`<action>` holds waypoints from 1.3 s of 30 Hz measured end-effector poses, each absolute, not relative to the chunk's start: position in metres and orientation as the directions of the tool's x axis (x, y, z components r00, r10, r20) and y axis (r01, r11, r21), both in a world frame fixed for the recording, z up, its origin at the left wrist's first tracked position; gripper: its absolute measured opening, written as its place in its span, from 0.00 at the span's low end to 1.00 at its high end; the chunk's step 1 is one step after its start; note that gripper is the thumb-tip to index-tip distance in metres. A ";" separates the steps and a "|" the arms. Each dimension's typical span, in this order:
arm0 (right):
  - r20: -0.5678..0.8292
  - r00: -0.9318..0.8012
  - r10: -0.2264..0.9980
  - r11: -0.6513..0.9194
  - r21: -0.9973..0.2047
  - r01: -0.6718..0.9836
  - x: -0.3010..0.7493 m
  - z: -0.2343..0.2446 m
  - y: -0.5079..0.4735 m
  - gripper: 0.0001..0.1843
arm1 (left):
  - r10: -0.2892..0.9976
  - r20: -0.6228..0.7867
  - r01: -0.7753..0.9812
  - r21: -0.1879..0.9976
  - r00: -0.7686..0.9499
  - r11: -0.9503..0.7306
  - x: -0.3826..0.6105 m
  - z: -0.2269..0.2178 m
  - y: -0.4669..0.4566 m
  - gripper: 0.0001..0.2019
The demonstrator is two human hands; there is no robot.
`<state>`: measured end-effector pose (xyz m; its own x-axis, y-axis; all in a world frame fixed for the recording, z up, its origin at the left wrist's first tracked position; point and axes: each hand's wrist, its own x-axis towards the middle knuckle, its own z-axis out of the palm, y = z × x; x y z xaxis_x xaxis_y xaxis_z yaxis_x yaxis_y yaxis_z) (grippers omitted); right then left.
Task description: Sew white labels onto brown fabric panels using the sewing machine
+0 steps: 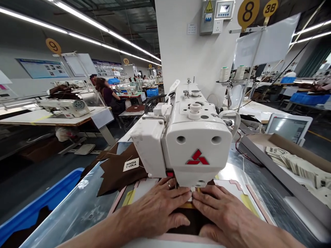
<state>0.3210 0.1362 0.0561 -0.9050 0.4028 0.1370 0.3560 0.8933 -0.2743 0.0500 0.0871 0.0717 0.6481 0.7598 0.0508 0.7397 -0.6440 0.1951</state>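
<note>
My left hand lies flat, fingers stretched out, on a brown fabric piece beneath the head of a white sewing machine. My right hand also rests flat on that piece, thumb spread to the side. The fingertips of both hands almost meet at a small white patch below the needle area; whether it is a label I cannot tell. Around the fabric runs a white template with pink and yellow strips. Left of the machine lies another brown piece bearing a white label with black lettering.
A box of stacked white labels stands at right, with a tablet-like screen behind it. A blue bin with dark fabric sits low at left. Thread cones stand behind the machine. A person sits farther back.
</note>
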 end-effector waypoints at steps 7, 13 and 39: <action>0.105 -0.915 0.388 0.895 -0.278 0.348 0.323 0.067 0.136 0.25 | 0.767 -0.051 0.757 0.214 0.639 -0.617 0.053 0.077 0.095 0.33; 0.077 -0.924 0.375 0.895 -0.292 0.339 0.321 0.069 0.136 0.24 | 0.767 -0.101 0.764 0.242 0.633 -0.599 0.055 0.077 0.098 0.36; 0.085 -0.910 0.406 0.875 -0.323 0.360 0.321 0.064 0.138 0.22 | 0.750 0.012 0.739 0.165 0.661 -0.654 0.040 0.059 0.088 0.30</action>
